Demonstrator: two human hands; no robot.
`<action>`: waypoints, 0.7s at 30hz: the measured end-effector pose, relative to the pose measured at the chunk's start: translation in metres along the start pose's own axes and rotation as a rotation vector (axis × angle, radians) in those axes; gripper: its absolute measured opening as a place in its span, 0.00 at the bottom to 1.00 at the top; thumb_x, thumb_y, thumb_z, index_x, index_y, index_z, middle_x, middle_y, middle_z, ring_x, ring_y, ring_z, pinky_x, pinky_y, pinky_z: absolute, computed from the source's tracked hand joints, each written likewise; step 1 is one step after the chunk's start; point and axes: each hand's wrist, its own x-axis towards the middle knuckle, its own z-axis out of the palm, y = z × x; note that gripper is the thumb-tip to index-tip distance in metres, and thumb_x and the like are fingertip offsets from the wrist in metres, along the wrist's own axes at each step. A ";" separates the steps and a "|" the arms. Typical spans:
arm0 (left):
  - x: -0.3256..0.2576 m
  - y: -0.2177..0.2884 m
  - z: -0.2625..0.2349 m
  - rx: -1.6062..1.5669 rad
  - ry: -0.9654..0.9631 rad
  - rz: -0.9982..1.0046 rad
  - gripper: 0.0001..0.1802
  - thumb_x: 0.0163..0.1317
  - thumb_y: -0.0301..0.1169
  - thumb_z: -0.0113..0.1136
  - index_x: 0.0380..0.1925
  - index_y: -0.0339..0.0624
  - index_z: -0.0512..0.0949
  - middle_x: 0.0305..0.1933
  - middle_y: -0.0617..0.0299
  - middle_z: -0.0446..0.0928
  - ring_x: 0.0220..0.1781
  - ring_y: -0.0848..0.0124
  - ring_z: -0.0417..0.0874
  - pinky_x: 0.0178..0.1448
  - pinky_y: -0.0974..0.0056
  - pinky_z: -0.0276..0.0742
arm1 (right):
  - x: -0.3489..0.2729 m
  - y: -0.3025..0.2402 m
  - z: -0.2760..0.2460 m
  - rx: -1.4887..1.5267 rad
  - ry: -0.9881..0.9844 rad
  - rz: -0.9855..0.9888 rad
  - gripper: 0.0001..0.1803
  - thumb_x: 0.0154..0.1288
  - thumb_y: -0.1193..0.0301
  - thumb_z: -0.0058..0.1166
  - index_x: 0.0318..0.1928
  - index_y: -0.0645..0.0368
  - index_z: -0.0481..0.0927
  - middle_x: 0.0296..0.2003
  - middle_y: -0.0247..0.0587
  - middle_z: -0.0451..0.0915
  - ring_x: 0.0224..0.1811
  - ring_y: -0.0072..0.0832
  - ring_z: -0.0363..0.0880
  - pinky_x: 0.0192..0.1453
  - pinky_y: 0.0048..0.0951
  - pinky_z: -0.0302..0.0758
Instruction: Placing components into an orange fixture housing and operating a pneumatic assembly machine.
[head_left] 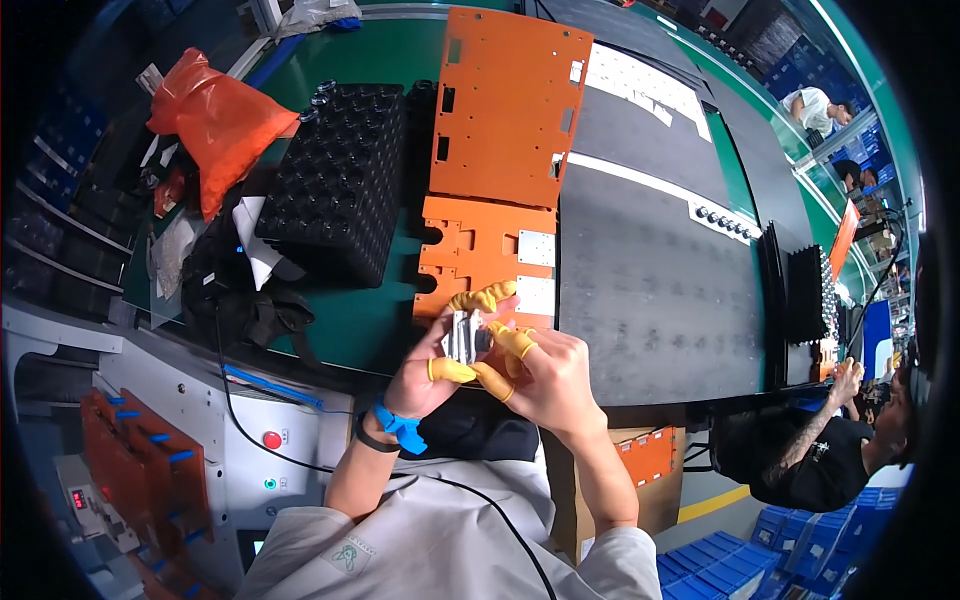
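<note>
Both my hands meet over the front edge of the green bench. My left hand (432, 362) and my right hand (545, 378) together hold a small silver metal part (464, 336), pinched between fingers that wear yellow finger cots. A blue strap with a black cord sits on my left wrist. Just beyond the part lies a small orange plate (470, 250) with cut-outs and white labels. Behind it lies a larger orange plate (510, 100).
A black moulded tray (335, 175) stands left of the orange plates, with an orange bag (215, 120) further left. A dark conveyor belt (650, 270) runs on the right. Another person (850, 440) in black works at the lower right. Blue crates (760, 560) sit on the floor.
</note>
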 end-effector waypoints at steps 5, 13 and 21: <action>0.002 0.006 0.005 -0.066 0.028 -0.048 0.42 0.62 0.26 0.51 0.78 0.38 0.53 0.82 0.44 0.57 0.84 0.55 0.58 0.86 0.52 0.51 | -0.001 0.000 0.000 0.064 -0.014 0.146 0.19 0.54 0.68 0.72 0.45 0.61 0.84 0.18 0.33 0.74 0.18 0.33 0.77 0.25 0.33 0.74; -0.005 -0.008 -0.002 -0.032 0.126 -0.147 0.43 0.63 0.24 0.48 0.80 0.43 0.50 0.77 0.56 0.61 0.81 0.61 0.59 0.85 0.57 0.51 | -0.001 -0.001 0.022 -0.051 0.182 0.338 0.15 0.68 0.72 0.56 0.53 0.62 0.80 0.26 0.47 0.81 0.26 0.43 0.82 0.32 0.40 0.77; -0.004 -0.007 -0.005 -0.066 0.190 -0.106 0.38 0.67 0.27 0.47 0.78 0.38 0.55 0.78 0.53 0.62 0.81 0.58 0.62 0.86 0.49 0.51 | 0.000 0.007 0.020 -0.083 0.230 0.319 0.12 0.68 0.72 0.63 0.49 0.63 0.81 0.28 0.49 0.83 0.27 0.45 0.83 0.32 0.39 0.77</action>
